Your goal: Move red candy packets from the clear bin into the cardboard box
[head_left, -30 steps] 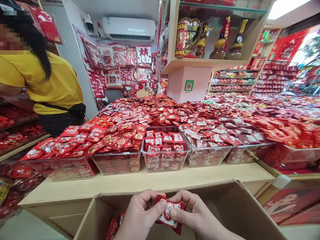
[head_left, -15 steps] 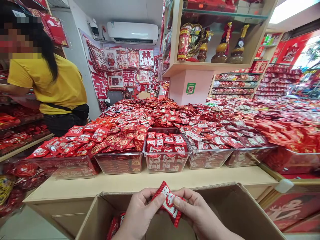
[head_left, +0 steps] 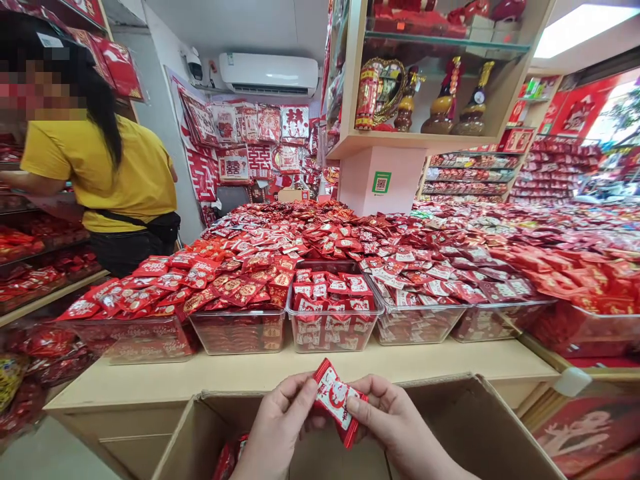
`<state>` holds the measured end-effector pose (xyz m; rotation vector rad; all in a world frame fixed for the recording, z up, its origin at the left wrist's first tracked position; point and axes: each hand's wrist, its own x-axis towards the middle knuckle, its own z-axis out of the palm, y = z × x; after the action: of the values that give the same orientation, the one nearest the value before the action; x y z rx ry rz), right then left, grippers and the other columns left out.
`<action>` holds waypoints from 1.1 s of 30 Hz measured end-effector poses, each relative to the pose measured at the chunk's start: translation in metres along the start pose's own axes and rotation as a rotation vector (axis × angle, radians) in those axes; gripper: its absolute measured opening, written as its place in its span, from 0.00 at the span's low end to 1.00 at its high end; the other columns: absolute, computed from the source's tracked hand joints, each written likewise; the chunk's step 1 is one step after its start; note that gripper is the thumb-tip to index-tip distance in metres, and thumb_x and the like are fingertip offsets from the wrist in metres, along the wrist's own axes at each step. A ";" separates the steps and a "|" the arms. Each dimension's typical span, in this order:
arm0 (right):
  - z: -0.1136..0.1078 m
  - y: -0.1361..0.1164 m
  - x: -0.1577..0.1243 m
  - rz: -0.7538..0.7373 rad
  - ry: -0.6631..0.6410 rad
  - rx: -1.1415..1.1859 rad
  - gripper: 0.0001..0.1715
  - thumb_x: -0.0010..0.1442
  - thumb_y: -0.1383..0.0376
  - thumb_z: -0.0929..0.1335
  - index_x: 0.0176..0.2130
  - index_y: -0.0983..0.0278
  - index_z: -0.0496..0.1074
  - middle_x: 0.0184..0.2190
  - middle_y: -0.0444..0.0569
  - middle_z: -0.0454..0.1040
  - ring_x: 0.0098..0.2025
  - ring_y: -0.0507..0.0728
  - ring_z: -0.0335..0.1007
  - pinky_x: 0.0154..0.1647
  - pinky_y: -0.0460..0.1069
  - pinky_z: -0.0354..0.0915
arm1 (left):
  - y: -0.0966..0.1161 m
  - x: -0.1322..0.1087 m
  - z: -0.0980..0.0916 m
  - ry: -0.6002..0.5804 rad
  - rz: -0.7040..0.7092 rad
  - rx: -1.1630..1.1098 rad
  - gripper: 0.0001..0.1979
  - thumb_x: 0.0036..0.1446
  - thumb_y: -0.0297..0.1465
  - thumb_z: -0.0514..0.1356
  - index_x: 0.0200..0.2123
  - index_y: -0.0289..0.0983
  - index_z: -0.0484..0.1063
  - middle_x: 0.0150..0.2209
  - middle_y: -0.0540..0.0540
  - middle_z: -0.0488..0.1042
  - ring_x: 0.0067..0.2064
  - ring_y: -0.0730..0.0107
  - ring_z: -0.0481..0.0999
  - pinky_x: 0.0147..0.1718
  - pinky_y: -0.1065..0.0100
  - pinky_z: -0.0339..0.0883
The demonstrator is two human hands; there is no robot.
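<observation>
Both hands are low in the middle of the view, right over the open cardboard box [head_left: 480, 427]. The left hand [head_left: 277, 430] and the right hand [head_left: 395, 427] meet on one red-and-white packet [head_left: 336, 400], which is tilted, its upper end to the left and its lower end dipping right. The left fingers [head_left: 300, 399] are curled in, thumb and forefinger pinching the packet's left edge. On the other side the right fingers [head_left: 361, 408] close on it too, the thumb flat across its printed face and the rest tucked behind. So both hands are clenched on the packet, neither one slack. It hangs in the air above the box mouth, touching nothing but fingers. I cannot tell whether it is one packet or several pressed together.

Down in the box, at the left, more red packets [head_left: 227, 460] peek out. Just beyond the box runs the pale bench [head_left: 250, 377], carrying a row of clear tubs [head_left: 333, 327] heaped with red packets. A person in a yellow shirt [head_left: 100, 173] stands at the far left, turned towards the side shelves.
</observation>
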<state>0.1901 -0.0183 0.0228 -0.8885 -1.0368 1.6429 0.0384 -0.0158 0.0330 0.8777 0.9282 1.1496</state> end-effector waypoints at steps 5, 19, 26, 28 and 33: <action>0.000 0.015 0.006 -0.055 0.005 -0.075 0.19 0.41 0.57 0.72 0.21 0.67 0.63 0.19 0.44 0.69 0.21 0.48 0.63 0.23 0.44 0.59 | -0.018 -0.005 0.002 -0.046 -0.107 -0.010 0.24 0.33 0.38 0.68 0.37 0.37 0.68 0.32 0.44 0.75 0.34 0.64 0.74 0.30 0.67 0.66; -0.008 -0.028 0.004 -0.176 -0.128 -0.560 0.13 0.48 0.58 0.68 0.25 0.67 0.68 0.23 0.45 0.69 0.26 0.51 0.61 0.28 0.46 0.58 | 0.002 -0.004 -0.008 -0.224 0.004 0.496 0.13 0.40 0.32 0.61 0.33 0.33 0.71 0.23 0.51 0.68 0.24 0.73 0.64 0.23 0.72 0.58; -0.013 -0.085 0.067 -0.301 0.218 -0.458 0.14 0.47 0.59 0.68 0.31 0.65 0.62 0.22 0.43 0.67 0.23 0.49 0.63 0.24 0.45 0.63 | -0.012 0.005 -0.015 -0.172 0.009 0.419 0.14 0.43 0.38 0.59 0.31 0.34 0.65 0.21 0.52 0.65 0.20 0.77 0.63 0.21 0.71 0.59; -0.007 -0.094 0.093 -0.286 0.260 -0.526 0.14 0.49 0.63 0.66 0.36 0.63 0.59 0.22 0.41 0.67 0.24 0.50 0.65 0.25 0.46 0.66 | -0.012 0.004 -0.014 -0.197 -0.034 0.462 0.13 0.43 0.35 0.59 0.31 0.34 0.64 0.21 0.53 0.64 0.20 0.77 0.64 0.22 0.72 0.59; 0.012 -0.088 0.136 -0.239 0.241 -0.780 0.06 0.49 0.68 0.64 0.32 0.64 0.65 0.20 0.41 0.65 0.20 0.49 0.63 0.22 0.45 0.64 | -0.007 -0.001 -0.015 -0.277 -0.068 0.571 0.11 0.43 0.32 0.58 0.31 0.33 0.66 0.21 0.55 0.59 0.24 0.78 0.59 0.25 0.75 0.54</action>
<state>0.1720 0.1245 0.0974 -1.3570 -1.5688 0.8852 0.0266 -0.0172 0.0213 1.4140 1.0611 0.6811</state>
